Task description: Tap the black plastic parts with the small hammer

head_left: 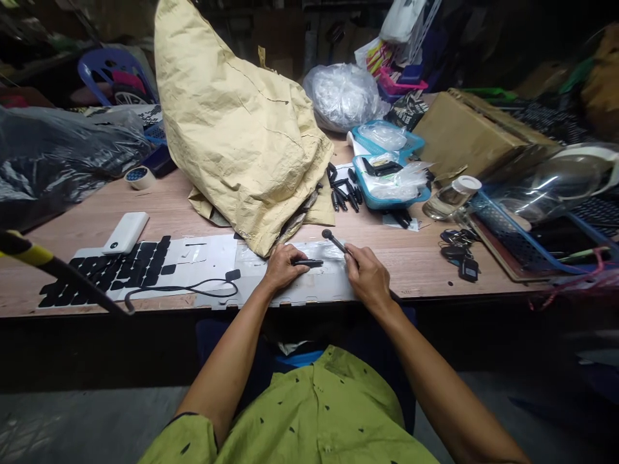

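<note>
My left hand (283,267) is at the front of the table, its fingers closed on a slim black piece (312,263) that lies low over a pale sheet (304,289). In my right hand (367,276) is a dark tool (334,241) with a thin shaft and a small rounded head. That head points up and left, above and right of the black piece and apart from it. The open end of a large tan paper sack (242,129) reaches down to just behind my left hand. Several similar black pieces (345,190) lie in a pile further back.
Black stickers (145,264), a white power bank (126,232) and a cable (181,288) lie left. A tape roll (140,177) is behind them. To the right are blue baskets (387,203), a lidded jar (452,196), keys (459,254) and a cardboard box (464,132).
</note>
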`<state>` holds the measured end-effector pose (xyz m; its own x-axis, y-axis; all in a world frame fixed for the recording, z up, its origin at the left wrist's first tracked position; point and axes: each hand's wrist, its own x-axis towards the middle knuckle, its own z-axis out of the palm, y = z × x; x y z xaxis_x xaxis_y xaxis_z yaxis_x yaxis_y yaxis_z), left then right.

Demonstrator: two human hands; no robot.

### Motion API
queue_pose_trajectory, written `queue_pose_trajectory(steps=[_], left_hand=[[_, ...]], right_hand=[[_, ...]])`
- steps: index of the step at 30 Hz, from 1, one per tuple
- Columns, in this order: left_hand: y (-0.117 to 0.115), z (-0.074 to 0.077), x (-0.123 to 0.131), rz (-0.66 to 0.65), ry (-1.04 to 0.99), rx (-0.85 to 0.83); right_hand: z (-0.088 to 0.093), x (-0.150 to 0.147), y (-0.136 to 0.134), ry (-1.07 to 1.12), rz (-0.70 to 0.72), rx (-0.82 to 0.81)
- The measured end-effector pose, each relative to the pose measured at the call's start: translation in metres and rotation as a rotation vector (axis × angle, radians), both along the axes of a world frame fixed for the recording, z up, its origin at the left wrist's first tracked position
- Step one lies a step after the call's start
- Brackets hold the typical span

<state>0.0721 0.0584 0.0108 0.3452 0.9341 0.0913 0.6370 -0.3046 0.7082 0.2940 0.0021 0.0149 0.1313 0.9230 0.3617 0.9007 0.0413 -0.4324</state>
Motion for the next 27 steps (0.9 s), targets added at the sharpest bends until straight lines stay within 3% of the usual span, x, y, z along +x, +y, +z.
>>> queue_pose_trajectory(steps=[5,9,12,14,17,20,23,25,27], left_hand=[[0.005,-0.003,-0.003,-0.005,0.027,0.007],[0.0,0.001,-0.004,-0.029,0.019,0.056],[-0.037,0.007,-0.004,-0.123,-0.066,0.078],[-0.076,0.005,-0.003,-0.276,-0.127,0.023],[-0.129,-0.012,-0.001,-0.464,-0.087,-0.133],[-0.147,-0.044,0.001,-0.323,0.101,-0.336],[-0.138,-0.071,0.004,-0.117,0.346,-0.553],[-0.131,-0.077,0.006,-0.078,0.448,-0.616],[-0.129,-0.07,0.007,-0.132,0.493,-0.615]], right_hand=[[-0.012,0.015,0.04,-0.178,-0.011,-0.042],[-0.021,0.014,0.048,-0.237,0.008,-0.028],[-0.023,0.013,0.046,-0.23,0.015,-0.031],[-0.024,0.014,0.046,-0.229,0.021,-0.031],[-0.024,0.014,0.046,-0.233,0.019,-0.034],[-0.024,0.013,0.046,-0.229,0.013,-0.029],[-0.022,0.012,0.046,-0.228,0.006,-0.03],[-0.022,0.011,0.046,-0.232,0.003,-0.038],[-0.022,0.011,0.046,-0.234,0.001,-0.038]])
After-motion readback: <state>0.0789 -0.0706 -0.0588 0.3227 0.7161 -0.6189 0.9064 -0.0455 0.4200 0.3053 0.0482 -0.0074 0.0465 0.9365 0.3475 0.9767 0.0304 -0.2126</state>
